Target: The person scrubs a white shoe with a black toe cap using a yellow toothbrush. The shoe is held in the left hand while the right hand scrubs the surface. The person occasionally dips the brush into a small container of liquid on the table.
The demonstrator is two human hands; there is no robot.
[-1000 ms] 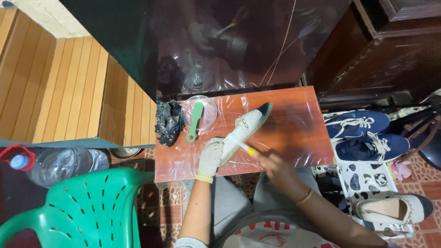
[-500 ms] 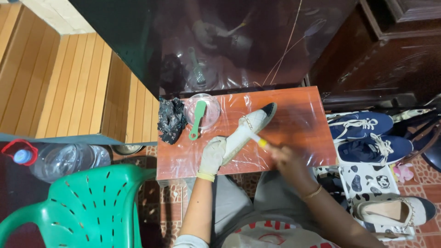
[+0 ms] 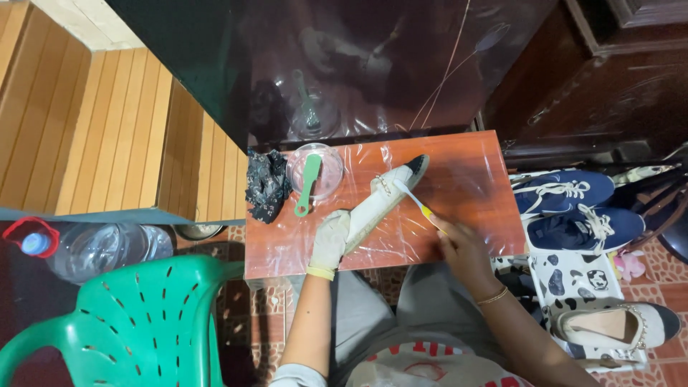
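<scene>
Item, centre frame: my gloved left hand (image 3: 330, 240) still grips the white shoe (image 3: 383, 201), while my right hand (image 3: 459, 247), fingers closed on the toothbrush (image 3: 416, 201), has advanced its bristles from mid-shoe toward the dark toe.

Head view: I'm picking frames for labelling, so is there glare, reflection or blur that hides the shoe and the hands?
Head view: sharp and evenly lit; the plastic sheet on the table throws white glare streaks beside the white shoe, not over it; the dark glossy panel behind mirrors the bowl; gloved left hand and right hand with the toothbrush read clearly.
</scene>
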